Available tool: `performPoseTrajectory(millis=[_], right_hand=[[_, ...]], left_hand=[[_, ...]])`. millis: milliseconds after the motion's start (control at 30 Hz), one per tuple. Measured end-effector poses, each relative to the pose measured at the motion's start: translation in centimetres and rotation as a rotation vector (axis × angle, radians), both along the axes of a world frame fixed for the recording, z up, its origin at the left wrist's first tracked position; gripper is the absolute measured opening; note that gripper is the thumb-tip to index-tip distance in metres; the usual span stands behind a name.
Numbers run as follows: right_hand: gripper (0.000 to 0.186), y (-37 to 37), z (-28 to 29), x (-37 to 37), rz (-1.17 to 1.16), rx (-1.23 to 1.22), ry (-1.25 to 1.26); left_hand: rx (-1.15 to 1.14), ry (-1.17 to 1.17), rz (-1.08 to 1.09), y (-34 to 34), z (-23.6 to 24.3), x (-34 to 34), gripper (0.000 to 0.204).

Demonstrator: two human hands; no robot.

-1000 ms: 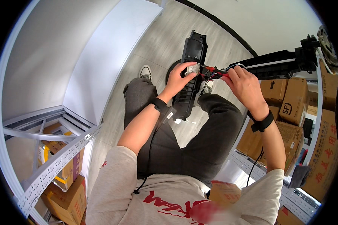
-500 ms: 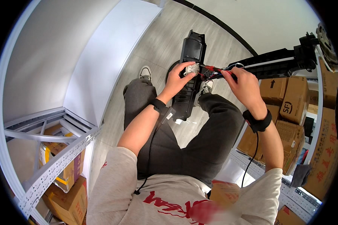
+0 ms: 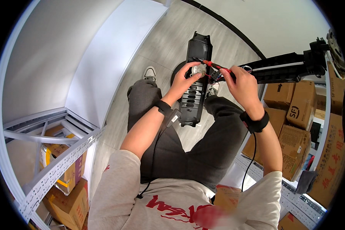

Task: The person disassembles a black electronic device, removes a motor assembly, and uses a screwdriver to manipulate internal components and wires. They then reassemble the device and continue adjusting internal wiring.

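Note:
Pinched between the thumb and fingers of my left hand is a small round whitish part with a red wire running off its side. My right hand is closed round a red-and-black screwdriver, its shaft pointing left to the upper edge of the round part. Whether the tip touches the part cannot be made out. Beneath both hands lies a long black plastic housing with ribbed slots. Loose wires and a small dark connector cluster hang just right of the round part.
A long black arm-like piece reaches in from the right, with a round metal disc at its end. Cardboard boxes fill a metal shelf at right. Another metal rack with boxes stands at left, below a white panel.
My right hand has moved slightly left and down, and the screwdriver now lies higher across the round part, at a steeper slant. My left hand still holds the part, shifted slightly right.

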State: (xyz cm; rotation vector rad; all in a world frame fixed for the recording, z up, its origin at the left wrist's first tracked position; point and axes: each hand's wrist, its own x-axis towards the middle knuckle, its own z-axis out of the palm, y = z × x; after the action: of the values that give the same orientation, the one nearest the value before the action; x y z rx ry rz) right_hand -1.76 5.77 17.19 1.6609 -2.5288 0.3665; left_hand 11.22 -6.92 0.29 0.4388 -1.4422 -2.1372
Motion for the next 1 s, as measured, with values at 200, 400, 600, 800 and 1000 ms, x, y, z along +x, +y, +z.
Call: performPoseTrajectory(millis=[200,400,600,800,1000], right_hand=[[0.041,-0.7,-0.7,0.1,-0.017,0.02,-0.008],[0.039,0.2,1.0,-0.2,-0.075,-0.005,-0.046],[0.041,2.0,2.8,0.2,-0.198,0.011,-0.347],[0.04,2.6,2.0,1.0,-0.196,0.033,-0.396],[0.039,2.7,1.9,1.2,-0.195,0.039,-0.387]], left_hand=[[-0.05,0.002,0.016,-0.1,-0.1,-0.1,0.044],[-0.069,-0.028,0.051,-0.1,-0.1,0.0,0.042],[-0.022,-0.037,0.071,0.0,-0.7,-0.2,0.037],[-0.012,0.005,0.056,0.1,-0.6,-0.3,0.027],[-0.03,-0.005,0.063,-0.1,-0.9,-0.2,0.022]])
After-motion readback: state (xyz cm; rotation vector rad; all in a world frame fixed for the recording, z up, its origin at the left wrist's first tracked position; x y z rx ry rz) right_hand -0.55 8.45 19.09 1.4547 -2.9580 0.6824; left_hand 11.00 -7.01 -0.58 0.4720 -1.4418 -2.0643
